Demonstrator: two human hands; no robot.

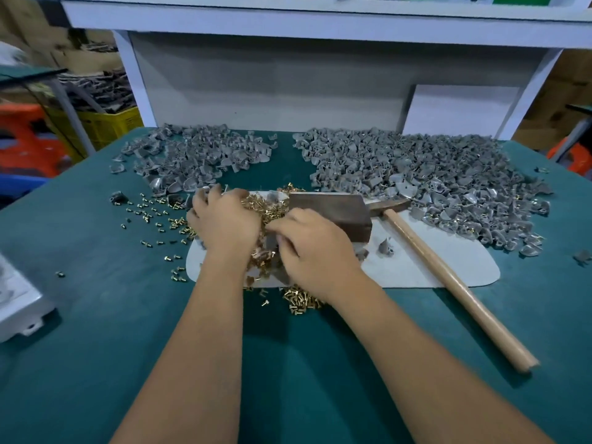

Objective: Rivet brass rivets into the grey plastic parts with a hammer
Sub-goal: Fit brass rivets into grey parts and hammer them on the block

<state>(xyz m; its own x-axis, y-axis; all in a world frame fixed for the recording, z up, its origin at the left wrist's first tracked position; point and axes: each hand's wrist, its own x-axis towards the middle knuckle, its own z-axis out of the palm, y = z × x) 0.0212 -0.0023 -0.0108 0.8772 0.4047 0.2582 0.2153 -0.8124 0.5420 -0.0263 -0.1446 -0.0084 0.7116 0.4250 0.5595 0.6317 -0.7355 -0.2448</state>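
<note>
A green table point(96, 315) fills the view, with a white shelf frame point(288, 20) standing at its far edge. Two heaps of grey plastic parts lie at the far side: the larger right heap point(426, 181) and the smaller left heap point(195, 155), well apart from each other. A pale mat point(416, 267) lies in the middle, nearer than both heaps. On it sits a dark metal block point(333, 213), and just right of the block lies the hammer point(448, 277), head beside the block, wooden handle running near and right, off the mat's edge.

Brass rivets point(266, 206) are piled on the left part of the mat and scattered onto the table to its left and near side. Both hands are down in this pile. The left hand point(224, 222) lies palm down over the rivets with fingers curled; whether it grips anything cannot be told. The right hand point(315, 248), just beside it and touching the block's near left corner, has its fingers bent together over a grey plastic part point(272, 243), apparently pinching it. The hammer lies untouched, right of the right hand.
</note>
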